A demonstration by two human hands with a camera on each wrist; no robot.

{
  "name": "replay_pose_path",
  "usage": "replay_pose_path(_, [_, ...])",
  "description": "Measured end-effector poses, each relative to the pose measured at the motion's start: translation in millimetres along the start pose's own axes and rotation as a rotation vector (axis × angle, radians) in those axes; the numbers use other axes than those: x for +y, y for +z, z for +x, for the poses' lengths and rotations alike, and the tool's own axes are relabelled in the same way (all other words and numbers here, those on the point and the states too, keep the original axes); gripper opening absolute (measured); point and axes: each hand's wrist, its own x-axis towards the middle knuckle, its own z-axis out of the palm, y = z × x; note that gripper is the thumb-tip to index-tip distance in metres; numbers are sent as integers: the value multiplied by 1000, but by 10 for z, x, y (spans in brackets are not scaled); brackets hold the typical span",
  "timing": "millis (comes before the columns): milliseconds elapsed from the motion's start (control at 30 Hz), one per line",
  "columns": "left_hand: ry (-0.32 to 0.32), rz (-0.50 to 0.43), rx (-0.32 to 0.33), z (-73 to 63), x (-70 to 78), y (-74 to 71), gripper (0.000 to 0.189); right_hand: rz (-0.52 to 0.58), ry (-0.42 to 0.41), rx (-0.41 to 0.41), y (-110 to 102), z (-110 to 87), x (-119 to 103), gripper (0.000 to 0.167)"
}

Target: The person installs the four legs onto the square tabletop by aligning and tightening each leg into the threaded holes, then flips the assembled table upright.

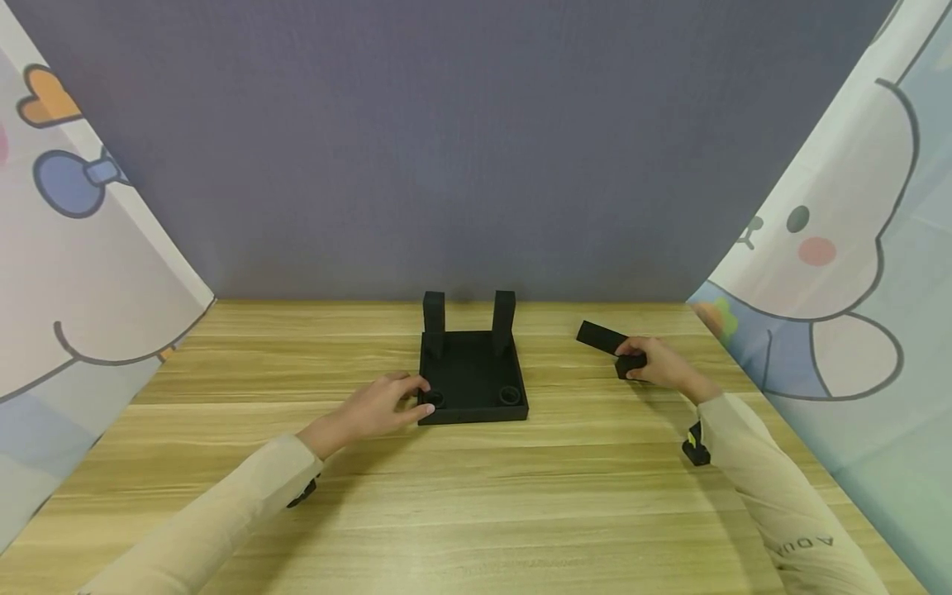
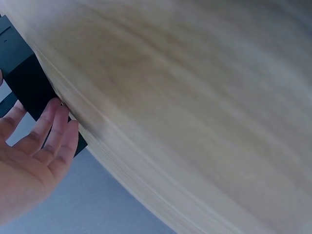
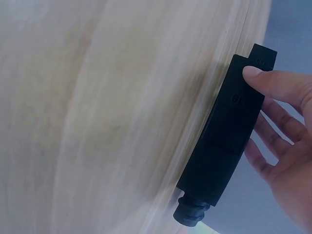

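My left hand (image 1: 383,405) is at the near left corner of a black tray-like base (image 1: 472,384), its fingers touching the side wall. The base has two upright posts (image 1: 503,322) at its far side and two round sockets (image 1: 510,396) near its front edge. In the left wrist view the fingers (image 2: 51,129) lie against the black wall, slightly bent. Over to the right, my right hand (image 1: 665,364) pinches a black block (image 3: 222,129) with an engraved mark and a threaded stub (image 3: 191,212) at one end. The thumb presses its face; the other fingers are behind it.
A flat black bar (image 1: 599,337) lies just left of my right hand, its near end by the fingers. A grey panel (image 1: 446,149) stands behind the wooden table (image 1: 476,504), and printed cloths (image 1: 840,273) flank it. Small black devices (image 1: 697,446) show at the sleeves.
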Motion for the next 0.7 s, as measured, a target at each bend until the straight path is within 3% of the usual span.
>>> replay_pose_path(700, [-3, 1, -33, 8, 20, -36, 37, -41, -2, -22, -7, -15, 16, 34])
